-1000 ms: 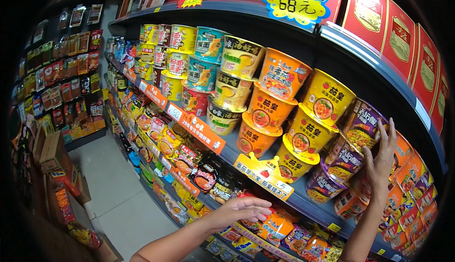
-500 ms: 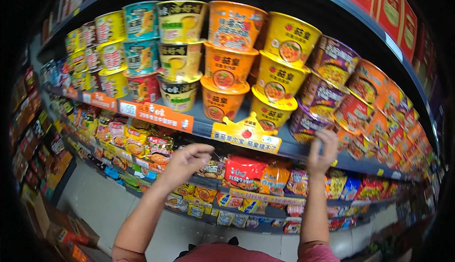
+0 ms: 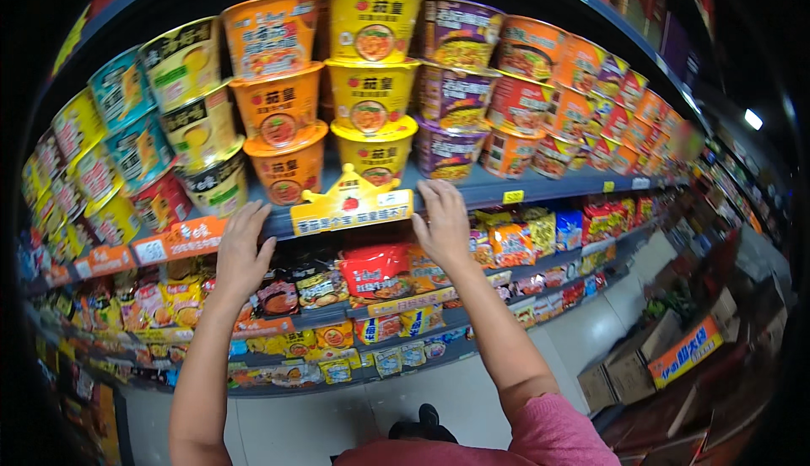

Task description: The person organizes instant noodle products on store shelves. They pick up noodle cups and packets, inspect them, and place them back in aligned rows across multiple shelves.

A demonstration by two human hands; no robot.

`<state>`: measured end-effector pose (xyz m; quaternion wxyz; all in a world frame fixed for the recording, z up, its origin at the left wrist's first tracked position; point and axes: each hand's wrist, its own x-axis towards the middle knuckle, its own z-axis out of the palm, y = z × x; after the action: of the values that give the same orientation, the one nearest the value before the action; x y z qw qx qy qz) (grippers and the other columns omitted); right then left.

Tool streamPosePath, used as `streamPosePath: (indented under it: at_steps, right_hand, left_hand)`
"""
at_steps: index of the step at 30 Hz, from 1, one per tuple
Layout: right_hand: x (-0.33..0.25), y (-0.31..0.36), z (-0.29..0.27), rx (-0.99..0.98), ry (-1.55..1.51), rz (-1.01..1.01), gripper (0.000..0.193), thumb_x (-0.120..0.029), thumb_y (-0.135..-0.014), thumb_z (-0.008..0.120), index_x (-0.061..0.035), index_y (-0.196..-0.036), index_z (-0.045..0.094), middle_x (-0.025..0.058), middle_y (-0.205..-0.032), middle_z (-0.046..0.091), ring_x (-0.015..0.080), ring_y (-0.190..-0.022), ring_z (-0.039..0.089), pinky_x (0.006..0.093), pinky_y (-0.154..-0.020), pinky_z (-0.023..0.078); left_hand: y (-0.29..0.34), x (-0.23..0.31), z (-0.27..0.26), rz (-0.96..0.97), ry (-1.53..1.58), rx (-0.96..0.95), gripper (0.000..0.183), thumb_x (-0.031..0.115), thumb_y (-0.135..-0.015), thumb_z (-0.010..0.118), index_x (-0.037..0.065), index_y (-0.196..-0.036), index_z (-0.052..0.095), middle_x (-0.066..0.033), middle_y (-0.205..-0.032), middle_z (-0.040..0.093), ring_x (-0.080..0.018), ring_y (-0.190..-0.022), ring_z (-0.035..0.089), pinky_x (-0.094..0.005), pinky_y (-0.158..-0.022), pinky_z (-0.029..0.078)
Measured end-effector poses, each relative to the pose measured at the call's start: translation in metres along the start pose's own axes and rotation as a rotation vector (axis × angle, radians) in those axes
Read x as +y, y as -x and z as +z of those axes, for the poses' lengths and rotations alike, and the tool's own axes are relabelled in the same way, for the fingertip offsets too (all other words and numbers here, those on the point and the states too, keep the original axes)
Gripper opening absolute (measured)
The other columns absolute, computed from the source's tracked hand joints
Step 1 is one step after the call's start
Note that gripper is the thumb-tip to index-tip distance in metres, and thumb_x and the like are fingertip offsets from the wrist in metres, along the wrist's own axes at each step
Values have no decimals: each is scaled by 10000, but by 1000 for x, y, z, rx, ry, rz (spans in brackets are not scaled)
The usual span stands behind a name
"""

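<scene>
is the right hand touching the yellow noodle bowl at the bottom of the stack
Apart. The head view shows the right hand with fingertips at the shelf edge, beside the yellow crown-shaped sign; the bottom yellow noodle bowl sits above, grey shelf between.

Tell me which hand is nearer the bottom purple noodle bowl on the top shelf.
Right. The right hand rests on the shelf edge just below the bottom purple noodle bowl. The left hand is far off to the left, beneath the orange bowl stack.
</scene>
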<state>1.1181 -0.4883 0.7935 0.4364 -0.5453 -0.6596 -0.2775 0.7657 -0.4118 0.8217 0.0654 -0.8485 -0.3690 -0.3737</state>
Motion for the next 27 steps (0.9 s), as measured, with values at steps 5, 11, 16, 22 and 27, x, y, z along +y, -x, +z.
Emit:
streamPosePath:
  at_steps: [5,11,16,22,27]
  right_hand:
    - [4,4,17,74,65,-31,514,-107,-756,709,-33,-1245,570,180,-1234,598,374,-1212,531,492,-1053,401]
    - [12,14,-4,4,176,31,508,-95,-818,674,-27,-1306,549,187,-1324,542,381,-1282,468,471,-1112,347]
    - [6,13,15,-10,188,28,507,-135,-859,656,-34,-1339,529,179,-1343,530,366,-1295,458,463,-1121,338]
    - [9,12,14,-20,200,49,505,-128,-870,656,-50,-1352,524,171,-1362,527,362,-1303,453,458,-1126,335]
    - [8,12,18,-26,178,50,503,-129,-873,656,-53,-1352,522,163,-1364,523,355,-1307,442,448,-1123,337]
  left_hand:
    - [2,2,19,100,0,145,522,81,-758,670,18,-1265,565,-184,-1222,577,-382,-1182,521,-485,-1056,398]
    - [0,12,42,52,6,157,547,187,-814,664,43,-1322,521,-134,-1274,525,-312,-1296,450,-506,-1155,298]
    - [9,3,38,32,-10,220,553,177,-795,711,63,-1304,529,-130,-1265,520,-323,-1272,467,-534,-1147,301]
    - [4,9,40,-9,-65,162,554,202,-819,692,47,-1326,529,-123,-1261,513,-307,-1285,449,-525,-1166,286]
    - [7,6,38,-7,-99,169,525,189,-827,681,39,-1307,530,-136,-1226,515,-315,-1267,458,-520,-1166,287]
